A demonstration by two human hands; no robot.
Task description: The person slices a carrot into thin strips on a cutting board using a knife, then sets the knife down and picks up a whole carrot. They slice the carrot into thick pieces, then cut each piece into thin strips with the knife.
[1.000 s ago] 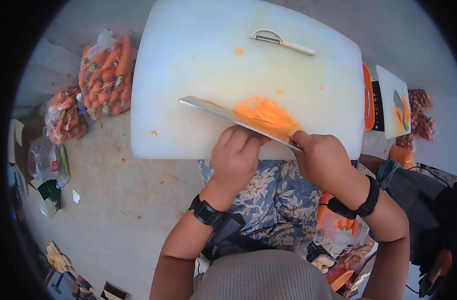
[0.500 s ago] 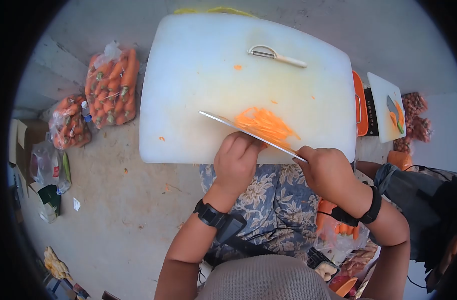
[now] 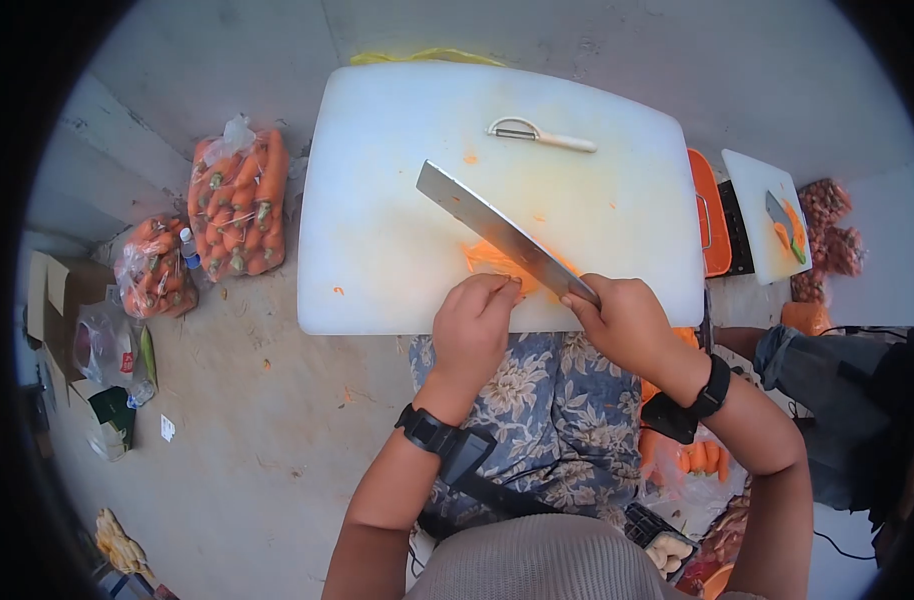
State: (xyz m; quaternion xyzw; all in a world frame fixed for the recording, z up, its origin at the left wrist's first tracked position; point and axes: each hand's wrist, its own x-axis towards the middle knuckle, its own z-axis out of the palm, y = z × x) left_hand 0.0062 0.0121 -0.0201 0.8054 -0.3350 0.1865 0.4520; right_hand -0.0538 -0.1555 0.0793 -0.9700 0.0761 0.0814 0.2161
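Compared with the earlier frame, the broad knife has swung, its far end now angled further up the white cutting board. Leftmost I see two bags of carrots on the floor. My left hand is at the board's near edge, fingers bunched beside the shredded carrot; whether they grip anything I cannot tell. The blade slants across the shreds, hiding some, its handle closed in my right hand. Beyond the blade lies a peeler; further right stands an orange container.
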